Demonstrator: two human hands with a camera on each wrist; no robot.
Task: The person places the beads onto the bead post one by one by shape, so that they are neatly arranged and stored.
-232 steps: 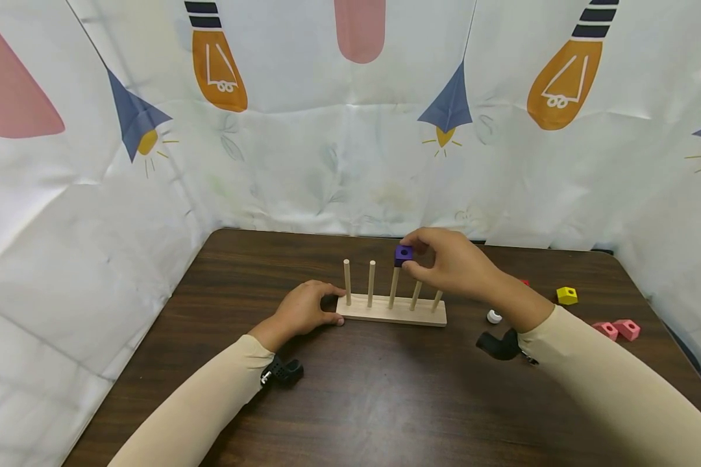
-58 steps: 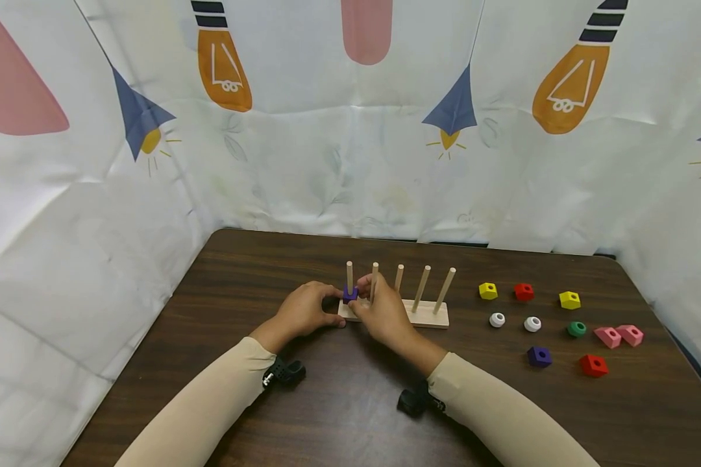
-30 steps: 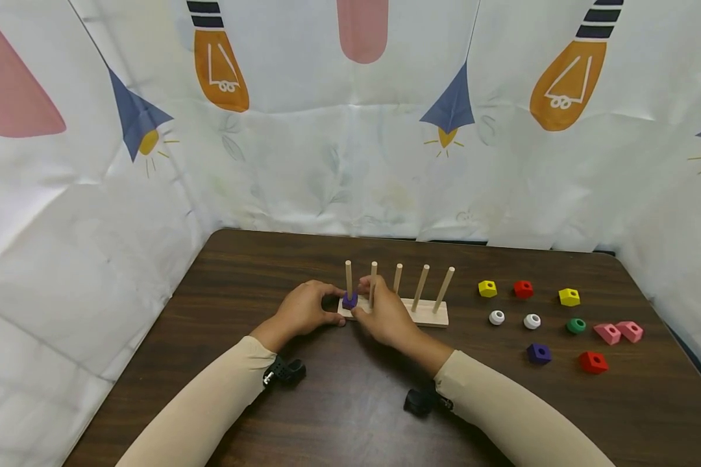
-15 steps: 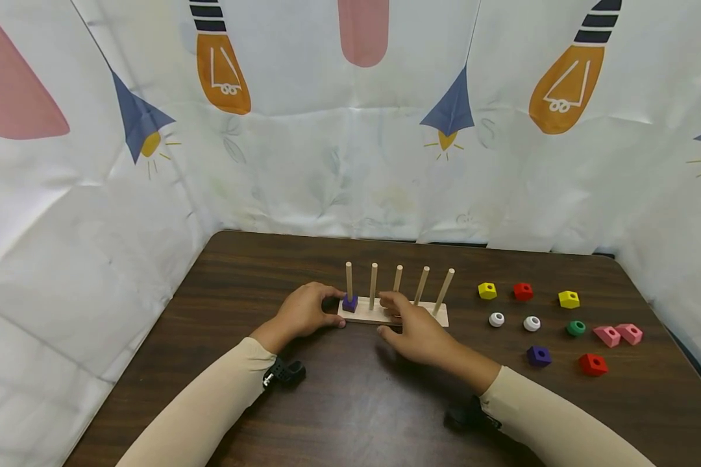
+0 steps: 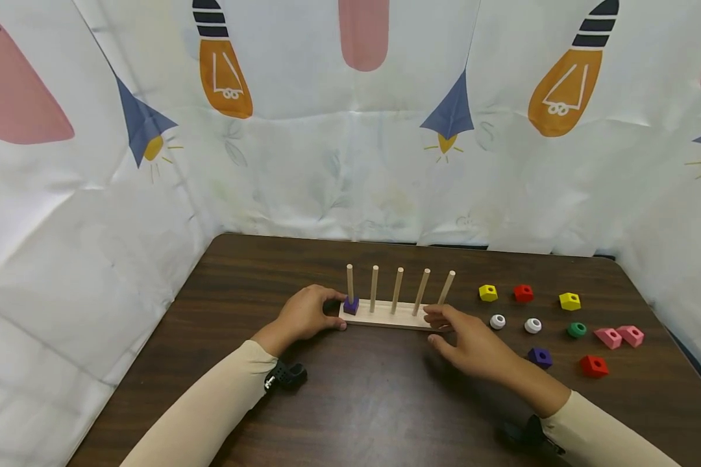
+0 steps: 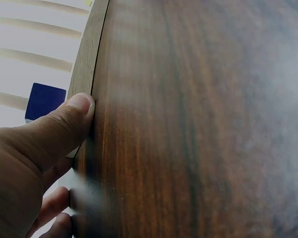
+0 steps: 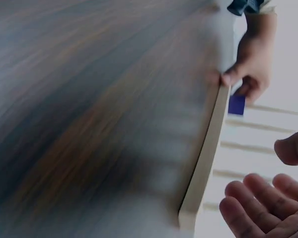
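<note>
In the head view a pale wooden peg board (image 5: 388,316) with several upright pegs lies on the dark table. A purple cube (image 5: 351,306) with a hole sits at the bottom of its leftmost peg. My left hand (image 5: 305,314) holds the board's left end; in the left wrist view the thumb (image 6: 72,119) presses on the board's long edge, beside the purple cube (image 6: 44,100). My right hand (image 5: 473,344) hovers at the board's right end, fingers loosely bent. Nothing lies in its fingers in the right wrist view, where the right hand (image 7: 268,208) is beside the board.
To the right lie loose beads: yellow (image 5: 487,293) and another yellow (image 5: 569,301), red (image 5: 523,293) and another red (image 5: 594,366), white (image 5: 497,321) and another white (image 5: 533,325), green (image 5: 576,329), pink (image 5: 609,337) and another pink (image 5: 630,335), purple (image 5: 540,357). A printed curtain (image 5: 350,168) hangs behind.
Earlier my right hand carried the purple cube to the leftmost peg, and the cube slid down to the base. Since then the right hand has let go and moved right. The left hand stays put.
</note>
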